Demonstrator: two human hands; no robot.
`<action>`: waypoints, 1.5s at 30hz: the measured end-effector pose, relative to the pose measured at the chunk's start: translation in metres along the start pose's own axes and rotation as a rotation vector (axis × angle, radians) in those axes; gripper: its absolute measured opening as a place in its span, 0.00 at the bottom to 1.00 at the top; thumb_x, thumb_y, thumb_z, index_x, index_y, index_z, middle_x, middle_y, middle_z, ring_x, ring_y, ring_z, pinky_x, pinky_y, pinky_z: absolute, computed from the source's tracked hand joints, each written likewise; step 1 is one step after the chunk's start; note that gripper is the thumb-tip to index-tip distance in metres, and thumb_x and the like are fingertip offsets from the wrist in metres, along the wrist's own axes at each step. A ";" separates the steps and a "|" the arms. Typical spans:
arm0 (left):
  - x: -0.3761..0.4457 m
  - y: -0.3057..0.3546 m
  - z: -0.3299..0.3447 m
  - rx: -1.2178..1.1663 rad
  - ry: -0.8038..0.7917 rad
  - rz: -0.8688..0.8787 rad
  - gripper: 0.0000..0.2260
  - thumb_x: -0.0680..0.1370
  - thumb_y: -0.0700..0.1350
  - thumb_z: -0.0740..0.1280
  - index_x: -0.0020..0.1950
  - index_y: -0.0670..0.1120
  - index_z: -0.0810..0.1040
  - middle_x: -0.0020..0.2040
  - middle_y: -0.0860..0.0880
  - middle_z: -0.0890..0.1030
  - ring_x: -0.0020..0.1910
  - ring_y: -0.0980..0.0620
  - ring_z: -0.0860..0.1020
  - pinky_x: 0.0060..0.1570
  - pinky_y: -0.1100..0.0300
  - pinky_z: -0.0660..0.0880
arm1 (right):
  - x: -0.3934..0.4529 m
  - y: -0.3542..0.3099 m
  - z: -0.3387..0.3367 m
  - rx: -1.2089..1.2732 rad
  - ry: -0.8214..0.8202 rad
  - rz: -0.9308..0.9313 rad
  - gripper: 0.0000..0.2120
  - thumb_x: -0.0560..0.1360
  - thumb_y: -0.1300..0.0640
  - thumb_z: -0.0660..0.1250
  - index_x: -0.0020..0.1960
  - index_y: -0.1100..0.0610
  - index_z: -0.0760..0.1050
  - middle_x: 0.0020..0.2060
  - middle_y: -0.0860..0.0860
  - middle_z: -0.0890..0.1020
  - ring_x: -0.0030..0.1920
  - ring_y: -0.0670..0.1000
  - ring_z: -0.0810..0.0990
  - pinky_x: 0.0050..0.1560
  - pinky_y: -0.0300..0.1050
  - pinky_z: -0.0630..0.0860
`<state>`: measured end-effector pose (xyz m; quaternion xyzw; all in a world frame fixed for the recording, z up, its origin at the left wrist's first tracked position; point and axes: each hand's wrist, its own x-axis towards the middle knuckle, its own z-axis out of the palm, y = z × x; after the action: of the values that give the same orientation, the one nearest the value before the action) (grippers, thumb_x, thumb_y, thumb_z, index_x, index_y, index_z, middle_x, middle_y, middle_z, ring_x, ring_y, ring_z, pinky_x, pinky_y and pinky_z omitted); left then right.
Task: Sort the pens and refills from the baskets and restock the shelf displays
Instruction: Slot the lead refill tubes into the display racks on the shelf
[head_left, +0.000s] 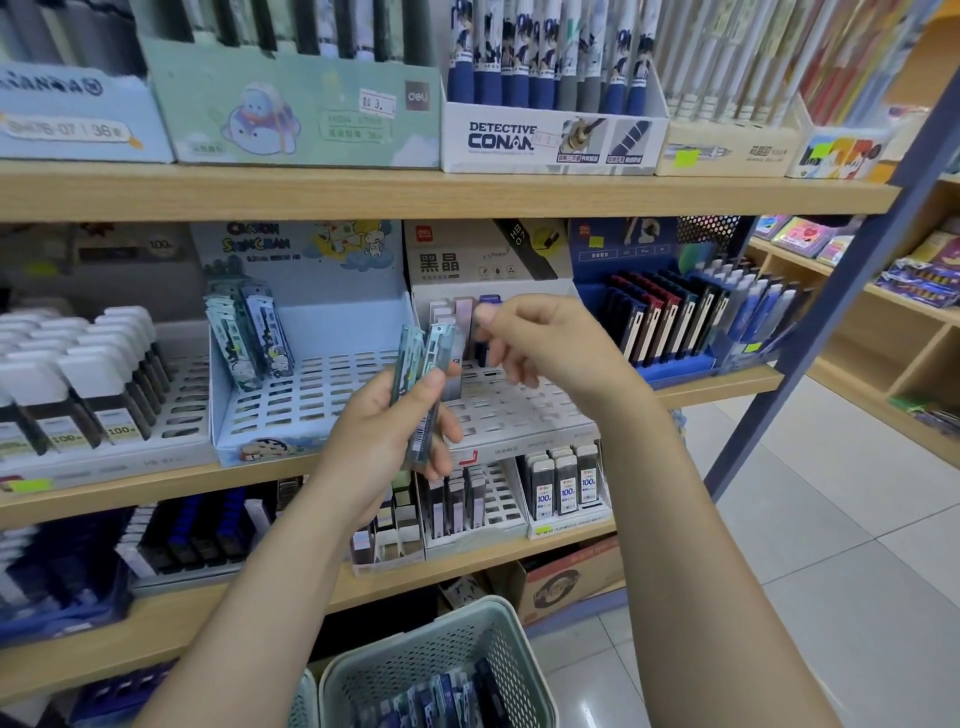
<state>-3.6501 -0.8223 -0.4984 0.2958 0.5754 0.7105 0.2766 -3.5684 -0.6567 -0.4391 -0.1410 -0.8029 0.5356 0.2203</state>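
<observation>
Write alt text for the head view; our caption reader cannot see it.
A person's left hand grips a few slim refill packs in front of stationery shelves, while the right hand, fingers curled, hovers just beside the packs' tops. Behind the hands is a white slotted display tray, mostly unfilled; a pale green basket of more packs sits below.

Behind the hands, the light wooden shelf (717, 387) carries slotted white cardboard display trays (311, 395) of refill cases.
</observation>
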 end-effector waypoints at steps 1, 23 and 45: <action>-0.001 0.000 0.002 0.008 -0.008 -0.012 0.13 0.79 0.52 0.65 0.59 0.45 0.77 0.34 0.44 0.81 0.25 0.47 0.76 0.27 0.57 0.72 | -0.003 -0.004 0.003 0.011 -0.090 0.009 0.11 0.78 0.53 0.70 0.45 0.61 0.80 0.33 0.52 0.80 0.29 0.50 0.74 0.29 0.41 0.68; -0.027 0.006 -0.043 0.116 0.334 0.066 0.10 0.76 0.47 0.74 0.53 0.47 0.78 0.32 0.50 0.78 0.24 0.54 0.69 0.26 0.63 0.67 | -0.010 -0.009 0.073 0.233 -0.170 0.073 0.12 0.78 0.61 0.69 0.56 0.71 0.77 0.44 0.63 0.83 0.35 0.51 0.82 0.39 0.45 0.81; -0.051 0.001 -0.131 0.178 0.675 0.039 0.05 0.76 0.44 0.74 0.48 0.47 0.80 0.33 0.48 0.81 0.22 0.60 0.74 0.22 0.65 0.69 | 0.041 -0.016 0.187 -0.045 0.037 -0.045 0.11 0.82 0.63 0.63 0.41 0.57 0.70 0.38 0.51 0.82 0.40 0.50 0.83 0.47 0.47 0.82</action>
<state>-3.7127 -0.9460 -0.5240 0.0783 0.6882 0.7206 0.0302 -3.6984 -0.7929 -0.4778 -0.1376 -0.8137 0.5094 0.2438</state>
